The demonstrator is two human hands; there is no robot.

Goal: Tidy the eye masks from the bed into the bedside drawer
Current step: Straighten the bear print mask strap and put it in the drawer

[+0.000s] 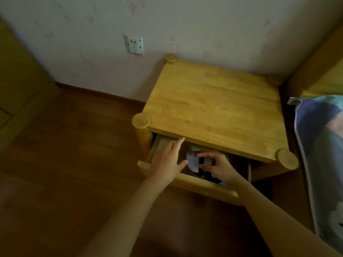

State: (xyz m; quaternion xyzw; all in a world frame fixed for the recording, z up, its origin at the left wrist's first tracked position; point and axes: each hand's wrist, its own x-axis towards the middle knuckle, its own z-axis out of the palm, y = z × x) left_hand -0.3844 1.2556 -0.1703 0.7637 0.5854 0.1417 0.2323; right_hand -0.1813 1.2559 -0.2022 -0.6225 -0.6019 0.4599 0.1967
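Observation:
The wooden bedside drawer (196, 184) stands pulled out under the nightstand top. Inside it lies a white and black eye mask (194, 162), partly hidden by my hands. My right hand (217, 166) is in the drawer with its fingers curled round the mask's right side. To the left, my left hand (167, 160) reaches over the drawer's left part with straight fingers, its index finger pointing toward the underside of the nightstand top and its thumb close to the mask's white edge.
The nightstand (213, 110) has round posts at its corners and stands against the wall. A printed pillow or bedding (323, 145) lies at the right edge. A wall socket (134, 45) sits at the upper left, above brown wooden floor (70, 164).

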